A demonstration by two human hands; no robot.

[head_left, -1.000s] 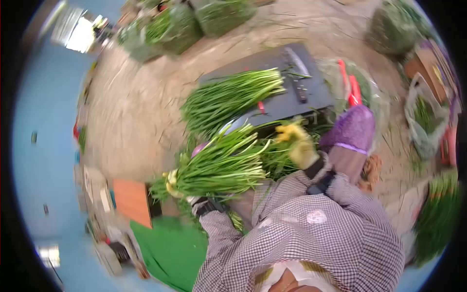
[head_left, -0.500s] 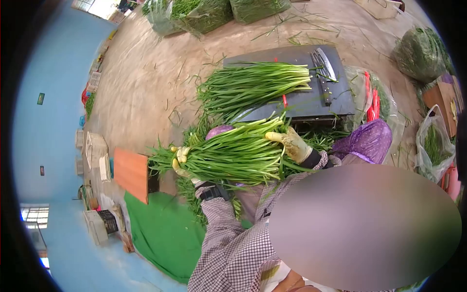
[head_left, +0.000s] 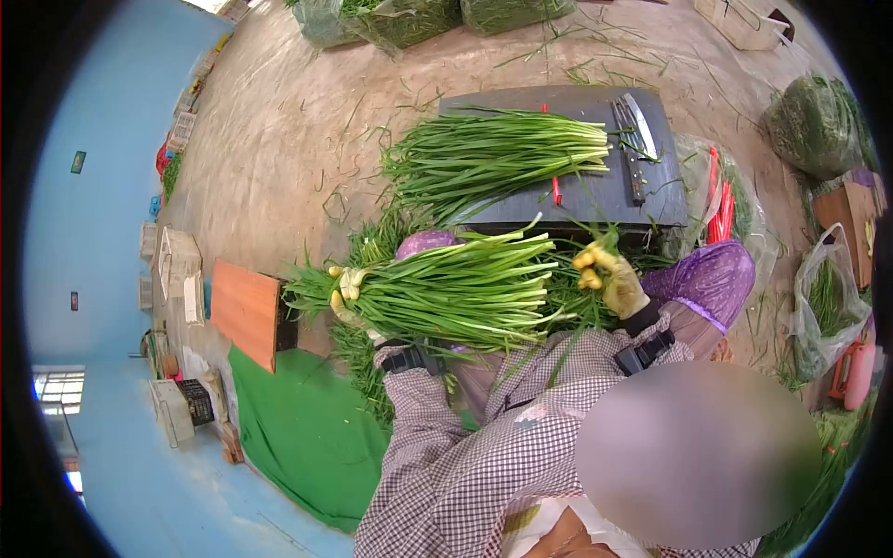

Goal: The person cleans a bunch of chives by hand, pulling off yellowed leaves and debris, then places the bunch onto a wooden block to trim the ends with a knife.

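Gloved and at work among the greens: we are holding a bunch of green stalks (head_left: pixel 446 293) crosswise in front of us. Our left hand (head_left: pixel 346 296) is clamping it near the leafy end, and the paler cut ends are pointing toward our right hand (head_left: pixel 609 279). That hand is hovering just off those ends with its fingers curled in narrow. A few loose leaves are showing at its fingertips, though we cannot tell whether it is gripping them. As we are judging it, the risk is lying in that one-sided grip. With the far end unsupported, the stalks may be starting to sag and slide, and could be spilling into the trimmings below our hands. We are seeing no tie on the bunch, which would be making a scatter likelier. Beyond our right hand a dark board (head_left: pixel 605 200) is carrying a second bunch (head_left: pixel 493 158), a red band (head_left: pixel 556 191) and a knife (head_left: pixel 642 126). A hurried reach past those stalks could be bringing our glove onto the blade.
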